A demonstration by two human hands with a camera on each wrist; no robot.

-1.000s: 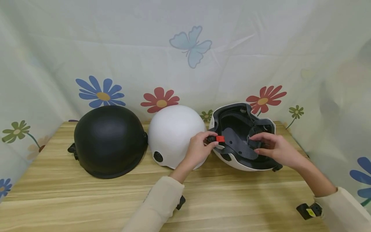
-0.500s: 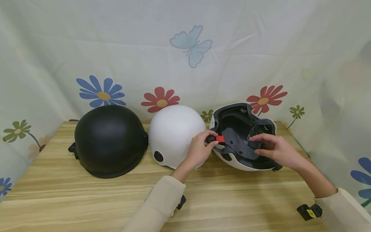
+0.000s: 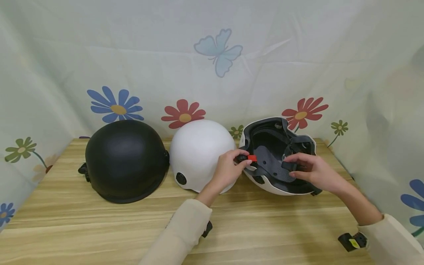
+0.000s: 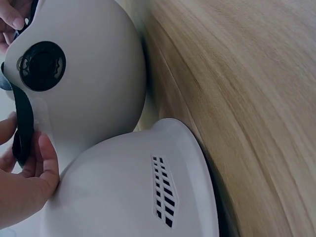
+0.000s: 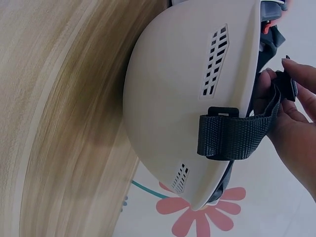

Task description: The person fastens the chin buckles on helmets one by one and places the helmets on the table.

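An upturned white helmet [image 3: 273, 189] lies at the right of the head view, its dark padded inside facing up. At its left rim my left hand [image 3: 228, 167] pinches a black chin-strap buckle with a red part [image 3: 252, 158] between thumb and fingers. In the left wrist view the black strap [image 4: 23, 118] runs down into these fingers. Over the helmet's opening my right hand [image 3: 313, 171] pinches the other buckle piece [image 3: 289, 165], which is black. The right wrist view shows its webbing strap [image 5: 242, 136] looping round the rim to the right hand. The two buckle pieces are apart.
A second white helmet [image 3: 200, 151] stands dome-up just left of the upturned one, with the left hand in front of it. Farther left is a black helmet [image 3: 124, 162]. All rest on a wood-grain table [image 3: 265, 228], with a flower-print curtain [image 3: 149, 55] behind.
The right hand has shifted slightly to the left with the black buckle piece, and more of that piece shows now. The left hand and the helmets stay nearly still.
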